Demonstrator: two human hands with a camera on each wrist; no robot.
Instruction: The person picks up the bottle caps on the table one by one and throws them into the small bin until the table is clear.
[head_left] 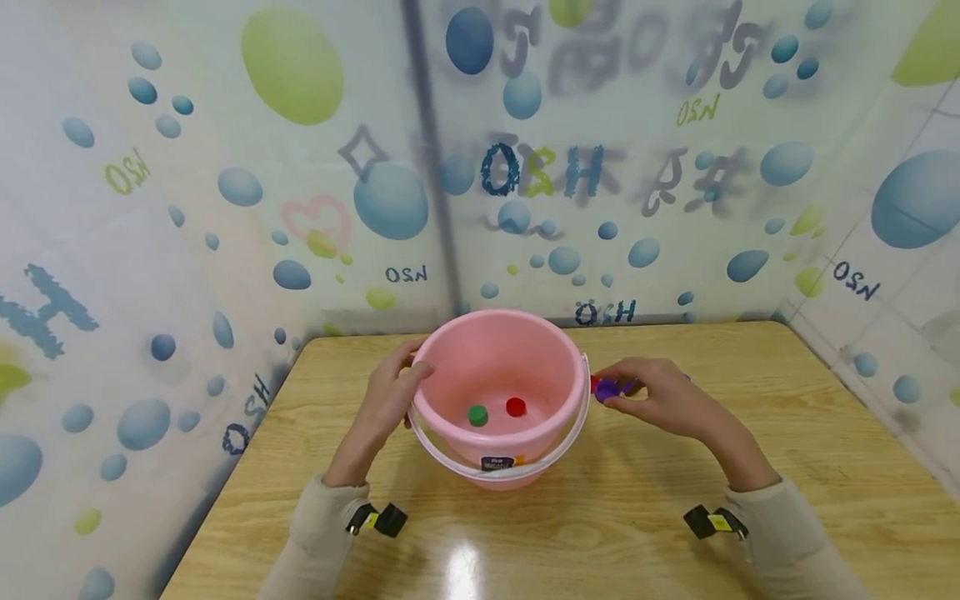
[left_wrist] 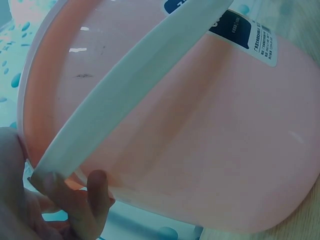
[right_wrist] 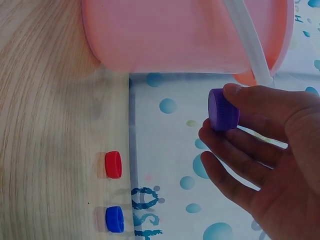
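Note:
A pink bucket [head_left: 498,342] stands upright on the table, its white handle [left_wrist: 135,85] hanging down across the front. Inside, on the bottom, lie a green bottle cap [head_left: 477,415] and a red bottle cap [head_left: 515,407]. At the bucket's left rim my left hand [head_left: 392,385] grips the edge, thumb over the rim and fingers outside. Just right of the bucket, my right hand [head_left: 660,396] pinches a purple bottle cap [right_wrist: 223,110] between thumb and fingers, held above the table. Another red cap [right_wrist: 114,165] and a blue cap [right_wrist: 115,219] rest on the table beneath that hand.
The wooden table [head_left: 337,533] ends at the back against a white curtain [head_left: 637,250] printed with blue and green dots. Similar sheets hang at the left and right. A label [left_wrist: 250,37] is stuck on the bucket's front.

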